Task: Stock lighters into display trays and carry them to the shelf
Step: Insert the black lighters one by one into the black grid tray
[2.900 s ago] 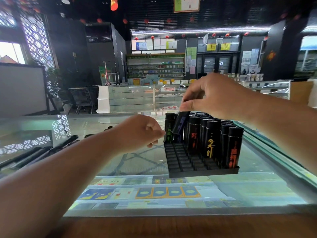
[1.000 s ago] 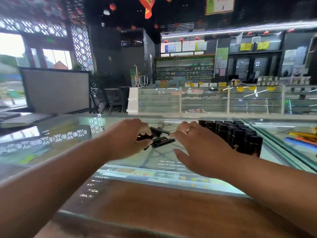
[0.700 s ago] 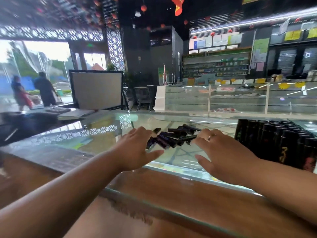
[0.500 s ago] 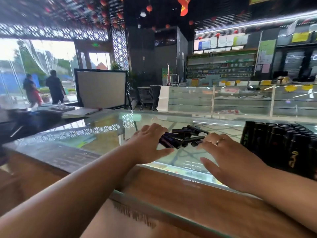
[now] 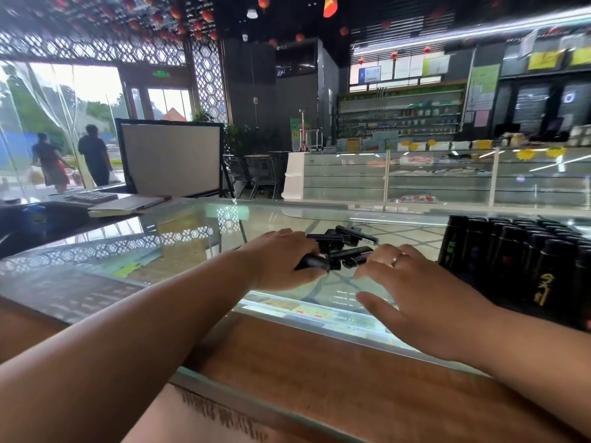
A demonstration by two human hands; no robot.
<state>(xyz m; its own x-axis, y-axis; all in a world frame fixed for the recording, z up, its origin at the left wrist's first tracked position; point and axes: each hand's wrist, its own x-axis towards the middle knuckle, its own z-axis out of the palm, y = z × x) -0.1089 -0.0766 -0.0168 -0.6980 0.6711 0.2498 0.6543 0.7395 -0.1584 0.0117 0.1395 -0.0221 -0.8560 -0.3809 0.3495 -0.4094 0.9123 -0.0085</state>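
A heap of several loose black lighters (image 5: 343,246) lies on the glass counter (image 5: 179,247) ahead of me. My left hand (image 5: 281,260) sits at the heap's left side, fingers curled round one or more black lighters at its near edge. My right hand (image 5: 419,292), with a ring, hovers at the heap's right side, fingers spread and fingertips at the nearest lighters. At the right stands the black display tray (image 5: 479,286), packed with upright black lighters (image 5: 524,251) bearing coloured characters.
A wooden strip (image 5: 319,362) edges the counter nearest me. To the left sit a keyboard (image 5: 92,196), a book (image 5: 124,206) and the back of a monitor (image 5: 171,158). Other glass counters and stocked shelves (image 5: 399,116) fill the far side. Two people walk outside the entrance.
My view swung left from the tray to the loose heap. Both hands left the tray and came down on either side of the heap; my left fingers have curled onto lighters.
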